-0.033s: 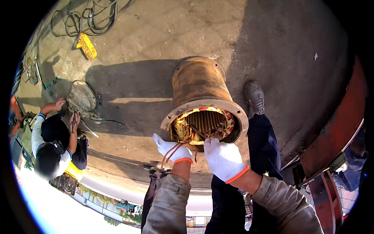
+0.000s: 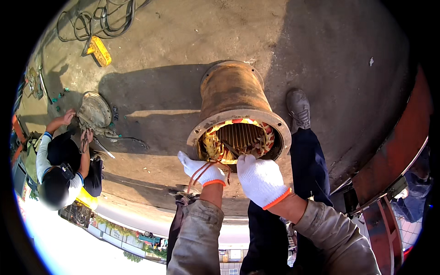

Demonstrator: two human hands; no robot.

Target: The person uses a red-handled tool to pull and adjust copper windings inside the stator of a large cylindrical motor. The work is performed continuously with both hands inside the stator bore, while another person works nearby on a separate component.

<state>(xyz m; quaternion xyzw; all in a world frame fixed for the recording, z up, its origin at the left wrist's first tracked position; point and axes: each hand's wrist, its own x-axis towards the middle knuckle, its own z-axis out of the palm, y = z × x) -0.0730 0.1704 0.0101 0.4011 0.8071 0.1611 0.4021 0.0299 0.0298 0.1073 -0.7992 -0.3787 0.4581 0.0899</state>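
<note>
A rusty, cylindrical motor housing [image 2: 234, 94] lies on its side, its flanged open end towards me. Inside the opening, a ring of copper windings [image 2: 212, 145] bound with pale and red tape surrounds a slotted core. My left hand [image 2: 198, 168], in a white knit glove, rests at the flange's lower left, fingers partly stretched out. Reddish-brown lead wires [image 2: 201, 170] drape across it. At the lower inner edge, my gloved right hand [image 2: 262, 181] has its fingers closed against the windings. A thin dark piece [image 2: 230, 149] slants inward from its fingertips; what they grip is partly hidden.
At left, a co-worker [image 2: 66, 169] crouches with both hands at a round metal end cover [image 2: 95, 110]. Farther back are a yellow box-shaped object [image 2: 99, 51] and coiled cable [image 2: 110, 20]. My shoe [image 2: 298, 107] stands right of the housing; a rusty curved steel piece [image 2: 394, 151] borders the right.
The whole view has shifted slightly, with the scene sitting a little higher and left. Both hands keep nearly the same places on the housing.
</note>
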